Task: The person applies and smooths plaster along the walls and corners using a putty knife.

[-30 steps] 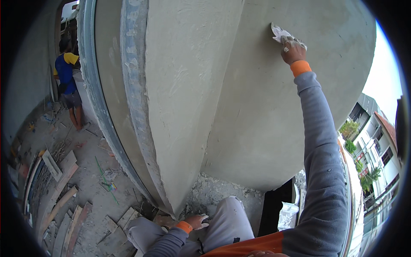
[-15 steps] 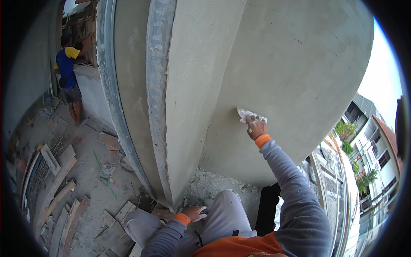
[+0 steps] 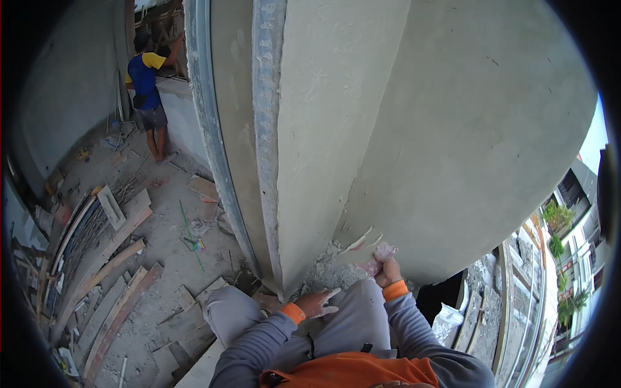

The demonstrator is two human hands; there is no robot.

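My right hand [image 3: 388, 271] is closed around a plaster-smeared plastering trowel [image 3: 358, 256] with a flat pale blade and a pinkish grip area. A ridge of wet plaster lies along the blade's far edge. The trowel is low, over the rubble at the foot of the plastered wall [image 3: 472, 142] and just beyond my knee. My left hand [image 3: 315, 302] rests near my other knee, holding nothing, its fingers stretched out and apart. A smooth plastered column face [image 3: 330, 116] meets the wall in an inside corner.
Metal-edged strips [image 3: 267, 97] run up the column's left side. Planks [image 3: 119, 310], rods and debris litter the floor at left. Farther back, a co-worker [image 3: 147, 90] stands at a window opening. To the right are a dark gap [image 3: 440, 297], wooden rails [image 3: 504, 304] and buildings outside.
My right hand has come down off the wall toward my knees with the trowel, whose blade now lies flatter. My left hand's fingers have stretched out. The view has swung right and down.
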